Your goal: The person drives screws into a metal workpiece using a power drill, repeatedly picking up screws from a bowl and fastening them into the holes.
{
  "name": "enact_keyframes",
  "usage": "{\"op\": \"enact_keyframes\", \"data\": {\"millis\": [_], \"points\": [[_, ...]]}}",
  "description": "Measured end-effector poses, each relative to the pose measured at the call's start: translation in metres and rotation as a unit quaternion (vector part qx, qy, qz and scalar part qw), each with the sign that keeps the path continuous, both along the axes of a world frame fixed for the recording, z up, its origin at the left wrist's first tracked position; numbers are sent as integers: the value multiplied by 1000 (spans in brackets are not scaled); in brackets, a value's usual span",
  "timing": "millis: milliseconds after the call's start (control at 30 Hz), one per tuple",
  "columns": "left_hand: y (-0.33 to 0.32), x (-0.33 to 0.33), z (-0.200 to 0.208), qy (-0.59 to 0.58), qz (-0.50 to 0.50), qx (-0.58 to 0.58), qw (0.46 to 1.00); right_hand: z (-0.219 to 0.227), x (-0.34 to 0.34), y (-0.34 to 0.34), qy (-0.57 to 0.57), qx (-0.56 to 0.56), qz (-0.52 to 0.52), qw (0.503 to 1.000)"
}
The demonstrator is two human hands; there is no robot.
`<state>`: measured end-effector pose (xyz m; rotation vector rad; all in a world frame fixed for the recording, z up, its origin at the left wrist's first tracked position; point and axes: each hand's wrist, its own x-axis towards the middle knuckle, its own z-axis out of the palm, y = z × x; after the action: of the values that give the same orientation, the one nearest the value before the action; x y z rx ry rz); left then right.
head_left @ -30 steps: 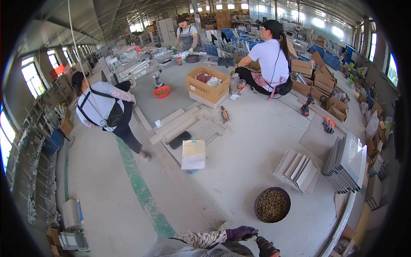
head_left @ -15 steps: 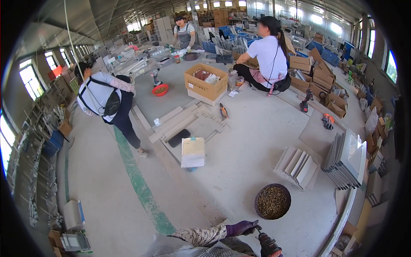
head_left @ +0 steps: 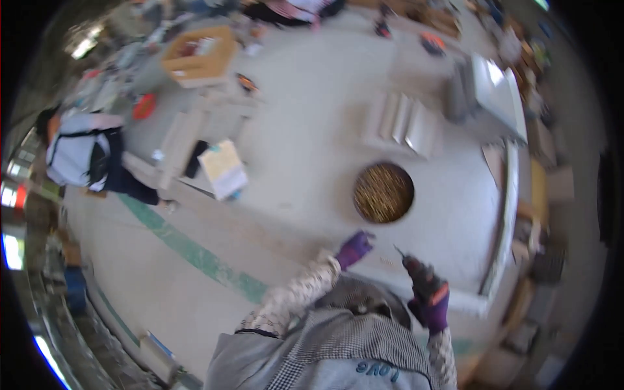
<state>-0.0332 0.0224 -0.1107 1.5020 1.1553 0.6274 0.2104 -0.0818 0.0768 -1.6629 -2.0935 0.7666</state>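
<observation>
My left hand (head_left: 355,249), in a purple glove, hovers just below a dark round basin (head_left: 359,214) of small brass-coloured screws (head_left: 385,192). Its fingers are curled together; blur hides whatever they hold. My right hand (head_left: 438,313), gloved in purple too, is wrapped around the grip of a dark cordless drill (head_left: 426,281). The drill's bit (head_left: 398,250) points up and left toward the basin, apart from my left hand.
Grey panels lie in a low stack (head_left: 402,125) beyond the basin, with taller stacked panels (head_left: 484,97) to their right. A long pale rail (head_left: 510,214) runs along the right. Left are a paper-topped stack (head_left: 223,170), an open carton (head_left: 224,55) and a bending co-worker (head_left: 78,156).
My view has tilted down and turned, bringing my torso and right hand into sight. My left hand and the drill bit, close together before, are now farther apart.
</observation>
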Motion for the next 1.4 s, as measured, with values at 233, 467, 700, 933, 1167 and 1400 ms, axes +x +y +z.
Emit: {"op": "enact_keyframes", "data": {"millis": [233, 467, 700, 933, 1167, 1400], "points": [[12, 2, -4, 129, -75, 17, 989, -71, 33, -43, -97, -63, -189, 975], [-5, 30, -1, 198, -160, 11, 967, -60, 27, -47, -183, -233, -221, 929], [-10, 38, -19, 195, -176, 33, 964, -72, 20, -38, -199, -308, -216, 905], [-8, 37, -20, 219, -189, -15, 957, -65, 15, -28, -206, -346, -220, 889], [-3, 35, -32, 193, -169, 15, 966, -74, 14, -22, -220, -349, -219, 884], [-23, 13, -76, 157, -148, 134, 967, -84, 18, -36, -83, -178, -223, 955]]}}
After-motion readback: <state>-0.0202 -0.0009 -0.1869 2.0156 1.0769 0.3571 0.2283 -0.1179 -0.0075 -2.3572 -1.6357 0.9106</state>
